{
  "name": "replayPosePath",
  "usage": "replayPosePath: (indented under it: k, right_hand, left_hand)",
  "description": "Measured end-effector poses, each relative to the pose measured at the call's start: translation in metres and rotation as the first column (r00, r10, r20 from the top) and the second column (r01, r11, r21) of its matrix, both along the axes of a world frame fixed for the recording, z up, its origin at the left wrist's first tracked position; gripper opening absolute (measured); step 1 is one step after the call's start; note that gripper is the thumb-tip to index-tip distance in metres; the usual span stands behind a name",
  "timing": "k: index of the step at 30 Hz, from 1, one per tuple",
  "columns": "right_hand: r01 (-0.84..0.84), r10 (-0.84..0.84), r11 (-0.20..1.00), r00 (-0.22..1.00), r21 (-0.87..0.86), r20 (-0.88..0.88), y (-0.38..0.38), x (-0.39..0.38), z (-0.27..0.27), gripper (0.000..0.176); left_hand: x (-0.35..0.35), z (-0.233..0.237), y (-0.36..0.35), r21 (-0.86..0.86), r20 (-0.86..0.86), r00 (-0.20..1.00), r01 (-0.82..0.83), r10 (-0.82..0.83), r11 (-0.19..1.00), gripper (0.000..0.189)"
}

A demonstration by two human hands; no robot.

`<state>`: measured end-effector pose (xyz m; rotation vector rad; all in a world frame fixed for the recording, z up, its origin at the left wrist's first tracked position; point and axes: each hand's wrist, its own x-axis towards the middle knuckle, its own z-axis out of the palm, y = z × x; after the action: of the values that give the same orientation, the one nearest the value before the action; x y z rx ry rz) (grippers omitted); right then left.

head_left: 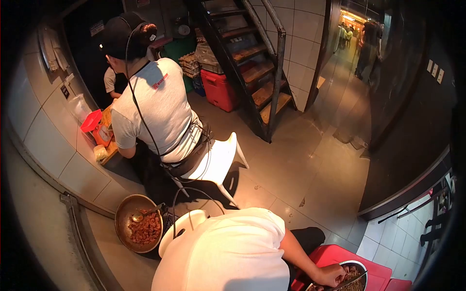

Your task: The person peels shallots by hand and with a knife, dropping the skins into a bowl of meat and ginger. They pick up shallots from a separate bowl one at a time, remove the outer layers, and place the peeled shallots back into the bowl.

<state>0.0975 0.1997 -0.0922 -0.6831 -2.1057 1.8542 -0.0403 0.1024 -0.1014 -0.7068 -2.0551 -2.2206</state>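
Note:
My left hand (331, 275) reaches to the near side of a metal bowl (365, 268) at the lower right. Its fingers are curled together over the bowl's contents, and whatever they hold is hidden. Brown, strip-like food pieces (350, 273) fill the bowl, and a thin dark bar crosses it. Under the bowl is a red plastic surface (377, 272). The bottom edge of the frame cuts off part of the bowl. My right hand is out of the picture.
Behind me, a pan (119, 220) holds reddish-brown food pieces and a spoon. A co-worker (162, 106) sits on a white stool (218, 162) near a red scale (99, 128). Steep stairs (255, 63) and a red cooler (218, 89) stand at the back.

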Motion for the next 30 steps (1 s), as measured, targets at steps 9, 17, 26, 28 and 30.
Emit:
replayPosePath:
  k: [9,17,26,28,30]
  right_hand:
    - [-0.030,0.033,0.995,0.999,-0.091,0.027,-0.025,0.001,0.022,0.056]
    - [-0.017,0.024,0.990,0.999,-0.141,0.044,-0.037,0.005,0.033,0.053]
    - [0.100,-0.087,0.951,0.995,-0.293,0.056,-0.046,0.027,0.059,0.049]
    - [0.116,-0.102,0.888,0.993,-0.446,0.055,-0.046,0.032,0.069,0.048]
    - [-0.093,0.101,0.665,0.994,-0.741,-0.034,-0.023,0.028,0.053,0.048]
  left_hand:
    - [0.020,0.043,-0.030,-0.192,-0.038,0.999,0.008,-0.015,0.981,0.015]
    - [0.025,0.052,-0.032,-0.239,-0.236,0.964,0.060,-0.118,0.969,0.019]
    - [0.043,0.072,-0.044,-0.102,0.012,0.992,0.125,-0.124,0.987,0.011]
    - [0.055,0.079,-0.049,-0.019,-0.025,0.998,0.064,-0.065,0.998,0.011]
    - [0.051,0.068,-0.046,-0.004,-0.177,0.979,0.107,-0.106,0.994,0.008]
